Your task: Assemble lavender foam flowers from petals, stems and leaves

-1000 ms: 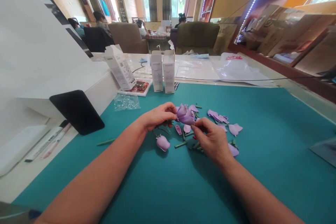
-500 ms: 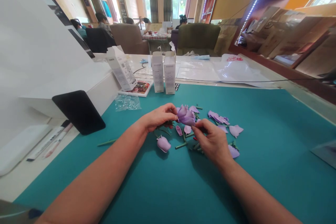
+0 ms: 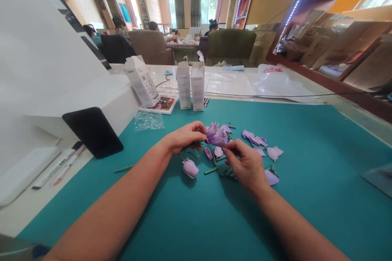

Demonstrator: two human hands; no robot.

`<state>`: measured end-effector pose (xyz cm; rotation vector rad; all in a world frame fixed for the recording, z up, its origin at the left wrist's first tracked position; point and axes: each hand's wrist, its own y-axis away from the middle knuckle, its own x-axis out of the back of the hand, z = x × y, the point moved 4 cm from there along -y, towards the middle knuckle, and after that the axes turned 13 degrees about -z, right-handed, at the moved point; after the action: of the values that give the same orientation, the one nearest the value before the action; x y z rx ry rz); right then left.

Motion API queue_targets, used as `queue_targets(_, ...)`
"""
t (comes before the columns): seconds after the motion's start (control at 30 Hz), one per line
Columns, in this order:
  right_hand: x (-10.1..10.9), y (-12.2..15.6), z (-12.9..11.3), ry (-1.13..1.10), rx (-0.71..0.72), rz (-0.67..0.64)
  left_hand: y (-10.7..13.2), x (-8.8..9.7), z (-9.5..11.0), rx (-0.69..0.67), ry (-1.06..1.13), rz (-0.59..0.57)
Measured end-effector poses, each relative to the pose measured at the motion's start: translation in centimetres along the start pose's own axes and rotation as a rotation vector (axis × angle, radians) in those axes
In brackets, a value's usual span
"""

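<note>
Over the green mat [image 3: 196,220], a purple artificial flower [image 3: 216,134] is held between both hands, its bloom lying sideways. My left hand [image 3: 187,136] is closed around its base, with thin green stems showing beneath the fingers. At the bloom's right edge, my right hand [image 3: 246,161] pinches a petal between thumb and fingertips. A purple flower bud [image 3: 190,168] hangs or lies just below my left hand. Loose purple petals [image 3: 254,138] are scattered to the right, along with a single petal piece [image 3: 275,153]. Short green stem pieces [image 3: 211,170] lie beneath the hands.
Two white boxes [image 3: 197,87] stand at the mat's far edge. A tilted box [image 3: 142,81] rests on a small framed picture [image 3: 167,105]. Crumpled clear plastic [image 3: 149,120] and a black tablet-like panel [image 3: 93,132] are at left. Several people sit in the background.
Both hands stay almost in place on the flower; the right hand has shifted very slightly left. In the background, a seated person's arms have come down.
</note>
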<state>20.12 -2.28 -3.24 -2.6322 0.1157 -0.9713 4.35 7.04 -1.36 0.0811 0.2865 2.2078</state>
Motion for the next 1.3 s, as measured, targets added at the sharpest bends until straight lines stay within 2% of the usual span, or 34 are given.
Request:
queue_targets(0.23, 1.7, -0.4, 1.0, -0.303, -0.146, -0.003, 0.3, 1.0, 1.8, 0.005, 0.015, 0.007)
queue_targets(0.4, -1.1, -0.3, -0.3, -0.590, -0.231, -0.312, -0.2, -0.4, 3.3, 0.063, 0.060, -0.101)
queue_targets(0.47, -2.0, -0.2, -0.9, -0.697, -0.250, -0.380, -0.4, -1.4, 3.6, 0.072, 0.083, -0.162)
queue_targets(0.6, -2.1, -0.2, -1.2, -0.868, -0.254, -0.376, -0.5, -3.0, 3.6, 0.099, 0.117, -0.218)
queue_targets(0.73, -1.2, -0.5, -0.5, -0.974, -0.236, -0.259, -0.4, -3.4, 3.5, 0.105, 0.153, -0.216)
queue_targets(0.87, -0.1, -0.8, 0.5, -1.008, -0.199, -0.092, -0.5, -3.1, 3.4, 0.105, 0.189, -0.197)
queue_targets(0.93, 0.8, -0.9, 0.8, -0.944, -0.163, -0.041, -0.5, -2.9, 3.3, 0.104, 0.187, -0.195)
queue_targets(1.1, 2.5, -0.7, 0.5, -0.703, -0.081, -0.059, -0.7, -2.9, 2.8, 0.136, 0.123, -0.216)
queue_targets(1.3, 2.5, -0.6, 0.0, -0.636, -0.110, -0.112, -1.2, -3.3, 2.0, 0.174, 0.080, -0.283)
